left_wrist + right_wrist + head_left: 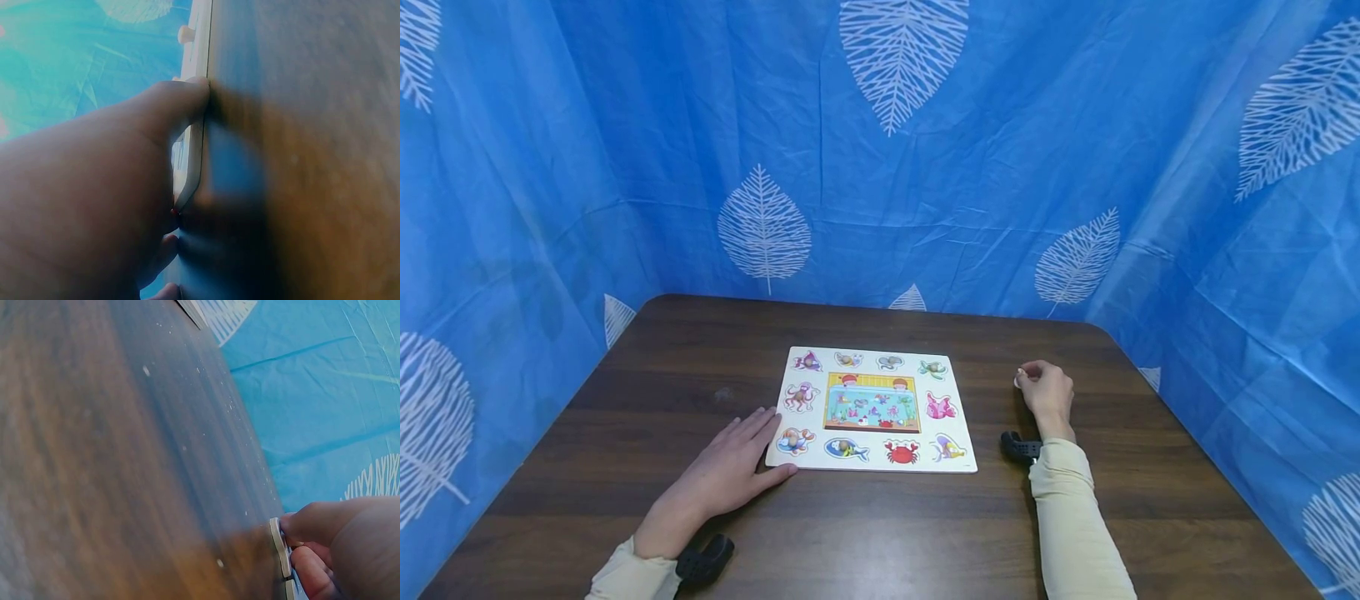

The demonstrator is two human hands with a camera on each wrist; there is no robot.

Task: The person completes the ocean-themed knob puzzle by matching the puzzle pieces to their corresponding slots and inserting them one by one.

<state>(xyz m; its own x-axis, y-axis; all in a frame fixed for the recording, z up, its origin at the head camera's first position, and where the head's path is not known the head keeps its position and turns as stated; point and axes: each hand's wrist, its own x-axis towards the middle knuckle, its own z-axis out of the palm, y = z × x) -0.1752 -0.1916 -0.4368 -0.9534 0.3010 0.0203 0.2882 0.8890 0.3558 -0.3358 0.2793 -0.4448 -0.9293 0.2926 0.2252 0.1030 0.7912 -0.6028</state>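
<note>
A white puzzle board (872, 463) with sea-animal pictures around a central aquarium scene lies on the table. Small round knobs stand on several of its pieces, such as the octopus piece (801, 397). My left hand (722, 471) rests at the board's left edge with fingers extended, its thumb at the lower left corner. To the right of the board, my right hand (1047, 393) pinches a small pale-edged puzzle piece (279, 547); its picture is hidden. In the right wrist view a second pale edge (290, 589) shows just below it, partly hidden by the fingers.
The dark wooden table (880, 533) spreads around the board on all sides. A blue cloth (880, 183) with white leaf prints hangs behind and along both sides. Black wrist devices (703, 560) are worn on both arms.
</note>
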